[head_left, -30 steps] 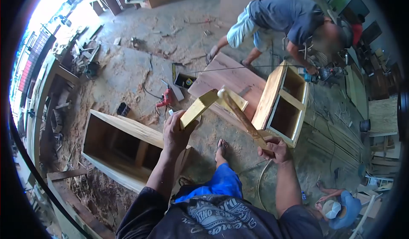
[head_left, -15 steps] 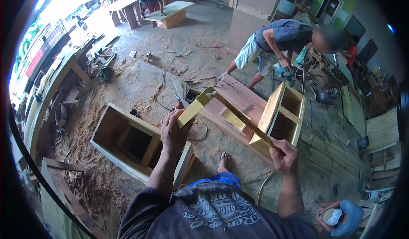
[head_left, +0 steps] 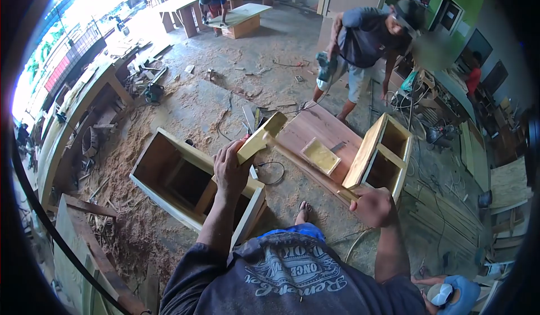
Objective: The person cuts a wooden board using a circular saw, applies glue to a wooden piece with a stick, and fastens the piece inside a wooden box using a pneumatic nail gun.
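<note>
My left hand (head_left: 229,166) is closed around the near end of a short pale yellow wooden board (head_left: 261,139), raised above the floor. My right hand (head_left: 373,207), blurred, grips the near end of a long thin wooden stick (head_left: 306,164). The stick's far tip is close beside the board. Below my left hand, an open wooden cabinet frame (head_left: 169,171) lies tilted on the floor. Another two-compartment wooden box (head_left: 368,152) stands near my right hand, on a wide reddish board (head_left: 323,121). A small yellow wooden panel (head_left: 322,156) also lies on that board.
A co-worker (head_left: 365,39) stands beyond the reddish board with a green power tool (head_left: 324,66). Another person (head_left: 214,3) bends over a low table (head_left: 244,17) at the back. Someone sits at lower right (head_left: 453,298). Sawdust, cables and wood scraps cover the floor.
The stick's far tip has dropped away from the board's far end and the right hand has turned. The co-worker has straightened up and moved the power tool left.
</note>
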The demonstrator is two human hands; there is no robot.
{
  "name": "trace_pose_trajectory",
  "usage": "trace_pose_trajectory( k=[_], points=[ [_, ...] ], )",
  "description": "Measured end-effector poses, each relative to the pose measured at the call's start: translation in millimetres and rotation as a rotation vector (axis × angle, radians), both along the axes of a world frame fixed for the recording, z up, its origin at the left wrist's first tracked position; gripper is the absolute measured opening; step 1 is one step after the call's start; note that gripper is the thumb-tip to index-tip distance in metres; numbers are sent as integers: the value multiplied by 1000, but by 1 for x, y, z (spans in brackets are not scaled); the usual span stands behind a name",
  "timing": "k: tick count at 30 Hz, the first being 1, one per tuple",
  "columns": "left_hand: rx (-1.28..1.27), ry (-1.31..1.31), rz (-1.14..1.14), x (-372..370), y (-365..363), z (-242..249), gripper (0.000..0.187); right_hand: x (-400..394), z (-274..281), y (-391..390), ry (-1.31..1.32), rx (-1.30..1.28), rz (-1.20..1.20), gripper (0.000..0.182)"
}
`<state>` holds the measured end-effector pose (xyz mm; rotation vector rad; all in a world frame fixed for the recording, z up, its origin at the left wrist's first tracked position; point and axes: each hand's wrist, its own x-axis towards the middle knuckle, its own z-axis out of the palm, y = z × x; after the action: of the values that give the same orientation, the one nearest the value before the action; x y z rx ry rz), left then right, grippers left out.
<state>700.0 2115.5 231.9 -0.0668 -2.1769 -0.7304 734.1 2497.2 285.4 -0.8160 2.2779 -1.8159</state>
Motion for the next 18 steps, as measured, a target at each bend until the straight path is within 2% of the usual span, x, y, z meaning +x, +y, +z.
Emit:
trace_pose_trajectory(
  k=[2, 5, 10, 13, 18],
  points=[
    [-2, 6, 18, 1, -2, -1, 42, 1, 4, -1, -95, -21, 37, 27],
    [2, 23, -4, 3, -2, 0, 42, 1, 2, -5, -249, -59, -99, 28],
    [-20, 23, 13, 4, -1, -3, 44, -8, 0, -13, 50, 41, -146, 27],
    [-10, 24, 16, 1, -2, -7, 45, -9, -7, -11, 126, 55, -116, 27],
    [15, 46, 32, -3, -6, -12, 44, -5, -7, -10, 61, -43, -26, 27]
  ],
)
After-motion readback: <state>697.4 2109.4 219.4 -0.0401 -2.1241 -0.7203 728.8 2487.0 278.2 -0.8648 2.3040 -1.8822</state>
